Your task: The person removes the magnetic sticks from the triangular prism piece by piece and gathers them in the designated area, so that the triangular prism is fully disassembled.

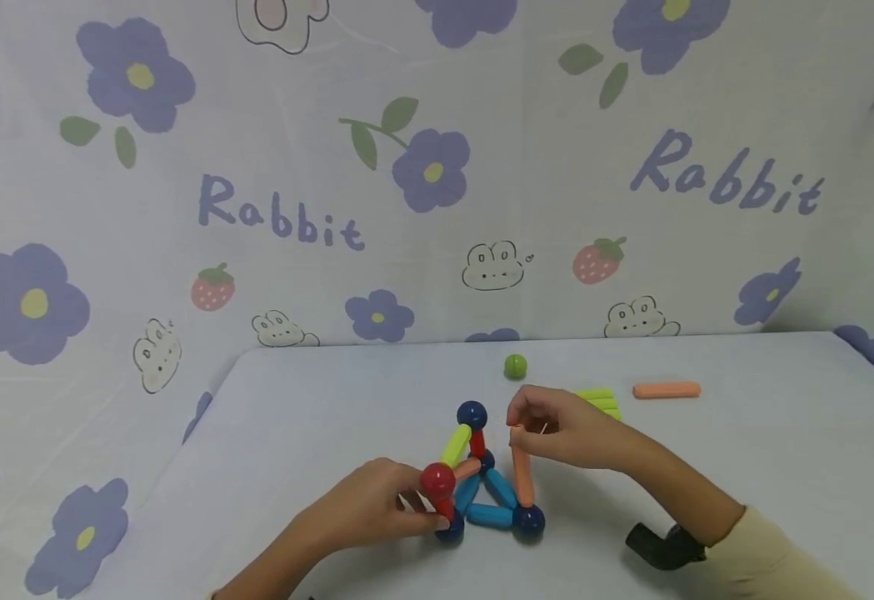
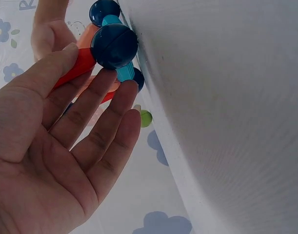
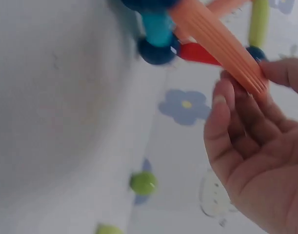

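Observation:
A frame of ball-and-rod building pieces stands on the table, with dark blue balls joined by light blue rods (image 1: 491,516) at its base. My left hand (image 1: 372,508) pinches an upright red rod (image 2: 78,67) between thumb and fingers, close to the dark blue ball (image 2: 114,46) below it. A red ball (image 1: 437,481) tops that rod. From there a yellow-green rod (image 1: 456,446) runs to a high dark blue ball (image 1: 471,415). My right hand (image 1: 575,429) pinches the upper end of an orange rod (image 1: 522,479), whose lower end meets the right-hand base ball (image 1: 529,521).
Behind the frame lies a green ball (image 1: 515,367). Several yellow-green rods (image 1: 601,400) lie side by side, partly hidden by my right hand. Farther right is a loose orange rod (image 1: 666,389). A black curved object (image 1: 661,547) sits beside my right sleeve.

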`<state>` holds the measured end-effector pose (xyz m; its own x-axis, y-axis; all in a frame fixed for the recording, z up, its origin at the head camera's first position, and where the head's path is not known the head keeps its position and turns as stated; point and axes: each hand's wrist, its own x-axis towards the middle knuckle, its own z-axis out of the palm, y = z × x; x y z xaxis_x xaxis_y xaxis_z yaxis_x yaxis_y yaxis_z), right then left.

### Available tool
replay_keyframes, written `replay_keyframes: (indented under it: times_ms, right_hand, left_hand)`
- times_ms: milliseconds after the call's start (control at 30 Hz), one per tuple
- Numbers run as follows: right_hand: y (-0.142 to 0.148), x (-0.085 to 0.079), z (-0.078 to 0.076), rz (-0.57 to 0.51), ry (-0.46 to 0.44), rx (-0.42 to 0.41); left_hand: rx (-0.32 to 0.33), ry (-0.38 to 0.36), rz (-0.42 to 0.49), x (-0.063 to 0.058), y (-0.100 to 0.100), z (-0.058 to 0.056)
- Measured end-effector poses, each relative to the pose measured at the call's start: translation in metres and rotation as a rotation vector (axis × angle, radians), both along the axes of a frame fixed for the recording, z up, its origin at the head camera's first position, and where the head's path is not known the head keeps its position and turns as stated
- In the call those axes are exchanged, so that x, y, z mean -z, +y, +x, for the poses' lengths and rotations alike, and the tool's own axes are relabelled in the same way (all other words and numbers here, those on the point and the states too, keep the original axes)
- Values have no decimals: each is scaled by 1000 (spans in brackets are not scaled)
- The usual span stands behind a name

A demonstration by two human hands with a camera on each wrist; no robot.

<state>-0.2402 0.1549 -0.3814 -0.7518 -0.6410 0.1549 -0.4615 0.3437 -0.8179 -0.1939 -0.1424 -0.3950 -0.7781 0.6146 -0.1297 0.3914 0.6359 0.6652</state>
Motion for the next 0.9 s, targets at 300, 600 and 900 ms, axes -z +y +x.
replay_keyframes:
  times_ms: [300, 600, 900]
  right_hand:
    - [35, -24, 19, 317, 89, -113]
    - [49, 1, 28, 400, 39, -68]
    - [58, 13, 29, 442, 102, -55]
  left_hand:
    - [-3, 4, 6, -1, -2, 1]
    - [-11, -15, 7, -1, 0, 1]
    - [-23, -20, -7, -2, 2, 2]
